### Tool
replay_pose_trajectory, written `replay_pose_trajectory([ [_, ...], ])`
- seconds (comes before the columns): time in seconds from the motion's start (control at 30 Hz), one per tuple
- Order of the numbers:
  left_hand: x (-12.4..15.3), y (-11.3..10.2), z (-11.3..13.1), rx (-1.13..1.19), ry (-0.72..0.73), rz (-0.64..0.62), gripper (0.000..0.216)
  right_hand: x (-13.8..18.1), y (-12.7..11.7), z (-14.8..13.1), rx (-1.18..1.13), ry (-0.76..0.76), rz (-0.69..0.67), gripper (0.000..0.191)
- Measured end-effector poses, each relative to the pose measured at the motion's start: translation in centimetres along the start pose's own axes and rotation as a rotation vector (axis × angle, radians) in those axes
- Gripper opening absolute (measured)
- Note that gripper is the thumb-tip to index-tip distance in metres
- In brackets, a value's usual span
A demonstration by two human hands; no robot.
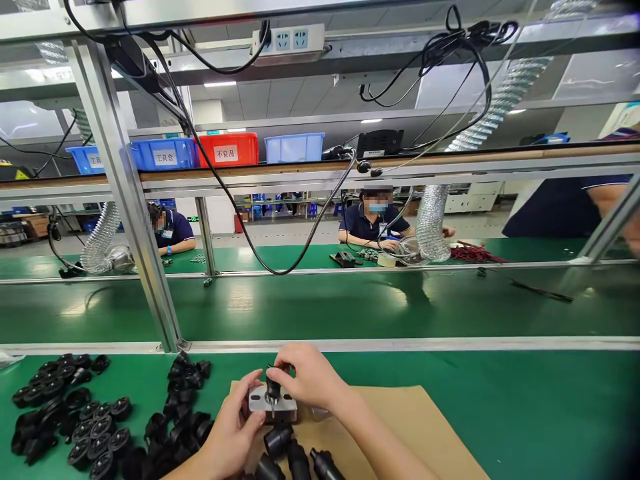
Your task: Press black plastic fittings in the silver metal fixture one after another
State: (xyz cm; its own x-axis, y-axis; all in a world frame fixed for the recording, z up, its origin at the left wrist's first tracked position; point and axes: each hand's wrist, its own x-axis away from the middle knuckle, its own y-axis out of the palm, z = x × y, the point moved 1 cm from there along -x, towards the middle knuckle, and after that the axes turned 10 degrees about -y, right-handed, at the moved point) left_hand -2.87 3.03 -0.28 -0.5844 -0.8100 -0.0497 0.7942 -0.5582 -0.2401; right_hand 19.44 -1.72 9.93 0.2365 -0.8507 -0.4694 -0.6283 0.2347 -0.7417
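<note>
The right hand (305, 377) pinches a small black plastic part (273, 387) upright on the grey metal block (273, 403); the left hand (235, 427) clasps that block, best held steady.

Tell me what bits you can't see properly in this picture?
- Head view: the black part on the metal block is half hidden by the right hand.
- The left hand covers the block's left end.
- The black parts pile is cut off by the bottom edge.
- Bin labels are too small to read.
</note>
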Motion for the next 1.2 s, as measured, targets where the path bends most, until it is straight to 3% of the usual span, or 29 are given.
replay_pose_trajectory([
  [0.33, 0.2, 0.1, 0.4, 0.063, -0.014, -0.024, 0.060, 0.0, 0.8, 0.0, 0.011, 0.008, -0.059, 0.021],
  [0.5, 0.0, 0.2, 0.5, 0.117, -0.035, -0.027, 0.063, 0.5, 0.0, 0.1, -0.011, 0.020, -0.094, 0.019],
  [0.67, -0.2, 0.1, 0.4, 0.137, -0.051, -0.031, 0.062, 1.0, -0.7, 0.7, -0.097, -0.085, -0.170, 0.041],
  [0.97, -0.3, 0.0, 0.5, 0.128, -0.065, -0.018, 0.062, 0.5, 0.5, 0.8, -0.051, -0.108, -0.210, 0.034],
  [1.1, -0.2, 0.1, 0.6, 0.114, -0.047, -0.013, 0.056, 1.5, -1.6, 1.2, -0.057, 0.008, -0.254, 0.058],
  [1.2, 0.1, 0.3, 0.8, 0.057, -0.054, -0.008, 0.056, 2.6, -2.9, 2.2, 0.073, 0.237, -0.481, 0.083],
])
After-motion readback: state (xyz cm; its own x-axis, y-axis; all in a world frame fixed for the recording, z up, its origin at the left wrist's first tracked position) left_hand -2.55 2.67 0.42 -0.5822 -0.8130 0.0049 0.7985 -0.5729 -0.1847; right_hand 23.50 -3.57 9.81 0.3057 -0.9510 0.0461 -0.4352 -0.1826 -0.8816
